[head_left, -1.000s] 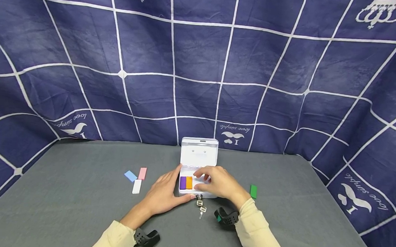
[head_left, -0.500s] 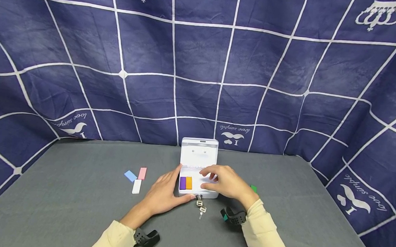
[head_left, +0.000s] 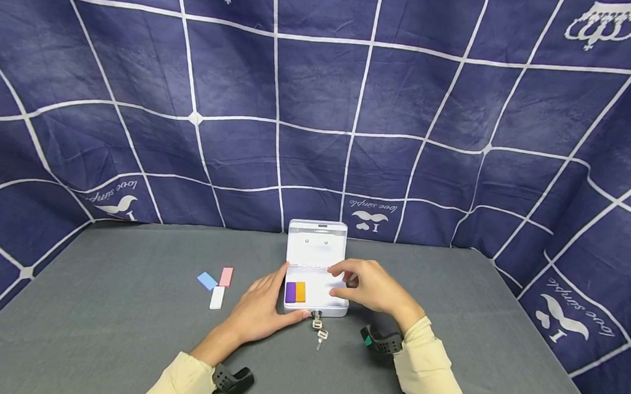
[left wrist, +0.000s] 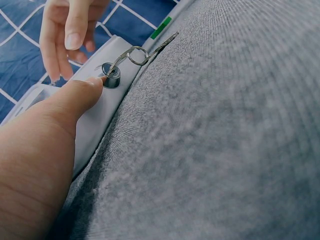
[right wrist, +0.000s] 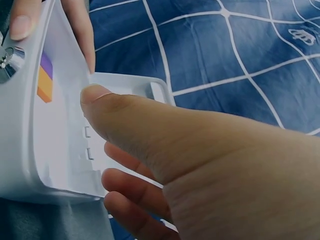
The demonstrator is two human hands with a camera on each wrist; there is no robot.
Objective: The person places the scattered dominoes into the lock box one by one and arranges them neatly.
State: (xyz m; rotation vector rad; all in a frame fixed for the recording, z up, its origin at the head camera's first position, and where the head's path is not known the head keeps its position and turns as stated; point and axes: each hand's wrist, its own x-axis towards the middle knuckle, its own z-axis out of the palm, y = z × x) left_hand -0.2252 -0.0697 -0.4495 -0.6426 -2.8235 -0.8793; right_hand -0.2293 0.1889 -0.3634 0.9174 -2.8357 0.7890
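Observation:
A white cash box stands with its lid raised. Inside, at the left end, a purple block and an orange block lie side by side. My left hand rests along the box's left side, fingers extended, its thumb at the front wall beside the lock. A key sits in that lock, with a ring and second key hanging from it. Over the right part of the box my right hand hovers, thumb and fingers apart and loosely bent, nothing between them.
Left of the box lie a blue block, a pink block and a white block on the grey cloth. A green block lies beyond the box's right end, hidden in the head view. A blue checked curtain hangs behind.
My right hand has moved rightward, away from the orange block, and now covers the green block in the head view. The left hand and the box have stayed put.

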